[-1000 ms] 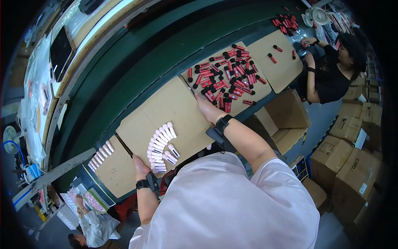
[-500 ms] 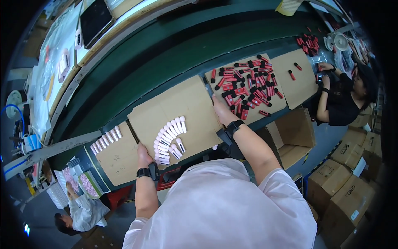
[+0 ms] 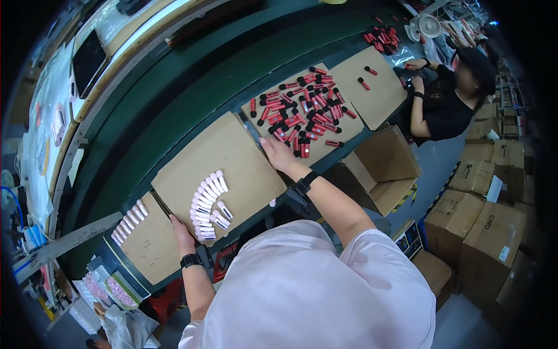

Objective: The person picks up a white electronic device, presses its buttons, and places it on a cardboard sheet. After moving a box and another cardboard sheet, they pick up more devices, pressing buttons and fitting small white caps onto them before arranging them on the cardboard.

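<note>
Cardboard sheet (image 3: 232, 157): tubes (image 3: 207, 203) beside left hand (image 3: 181, 232).

I am in a factory packing line. A long green conveyor belt (image 3: 174, 104) runs in front of me, with cardboard sheets (image 3: 226, 168) holding rows of small red tubes (image 3: 305, 113) and white tubes (image 3: 206, 203). Stacked cardboard cartons (image 3: 494, 232) stand to my right, and a co-worker (image 3: 447, 99) sits farther along.
</note>
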{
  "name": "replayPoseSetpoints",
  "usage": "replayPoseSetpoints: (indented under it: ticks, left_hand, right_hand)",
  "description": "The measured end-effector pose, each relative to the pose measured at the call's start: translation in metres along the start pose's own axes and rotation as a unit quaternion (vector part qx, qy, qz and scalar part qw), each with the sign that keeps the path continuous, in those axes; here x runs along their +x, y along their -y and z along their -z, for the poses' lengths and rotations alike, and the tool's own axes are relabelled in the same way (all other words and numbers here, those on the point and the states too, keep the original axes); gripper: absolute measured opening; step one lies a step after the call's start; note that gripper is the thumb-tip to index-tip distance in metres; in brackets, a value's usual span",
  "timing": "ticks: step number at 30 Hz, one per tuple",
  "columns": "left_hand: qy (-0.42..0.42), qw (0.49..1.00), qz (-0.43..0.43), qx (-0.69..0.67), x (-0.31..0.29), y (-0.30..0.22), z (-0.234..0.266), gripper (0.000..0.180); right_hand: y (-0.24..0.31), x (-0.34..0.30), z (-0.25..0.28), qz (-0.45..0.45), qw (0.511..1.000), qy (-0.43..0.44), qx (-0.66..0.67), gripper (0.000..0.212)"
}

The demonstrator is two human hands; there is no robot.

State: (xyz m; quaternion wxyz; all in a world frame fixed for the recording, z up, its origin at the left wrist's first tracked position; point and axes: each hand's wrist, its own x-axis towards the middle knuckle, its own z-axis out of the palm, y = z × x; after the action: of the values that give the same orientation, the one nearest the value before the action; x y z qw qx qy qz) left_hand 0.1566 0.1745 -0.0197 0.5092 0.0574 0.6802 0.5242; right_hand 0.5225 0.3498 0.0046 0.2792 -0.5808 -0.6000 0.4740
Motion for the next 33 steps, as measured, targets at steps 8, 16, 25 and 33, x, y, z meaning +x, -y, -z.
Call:
replayPoseSetpoints:
  ticks: [8,16,25,33]
  left_hand:
    - [-0.102,0.944,-0.159,0.27,-0.008,0.008,0.01,0.059]
    - [-0.111,0.845,-0.411,0.323,-0.085,0.0,-0.01,0.027]
    - [-0.183,0.882,-0.321,0.293,-0.154,-0.016,0.066,0.02]
    - [-0.326,0.853,-0.337,0.228,-0.121,-0.03,0.237,0.021]
  right_hand:
    - [-0.026,-0.012,0.073,0.017,0.986,-0.073,0.146,0.034]
    - [0.003,-0.051,0.054,0.027,0.99,0.05,0.128,0.027]
    - [0.099,-0.08,-0.061,-0.011,0.94,0.312,0.137,0.023]
    - [0.14,-0.113,-0.198,-0.093,0.865,0.442,0.218,0.039]
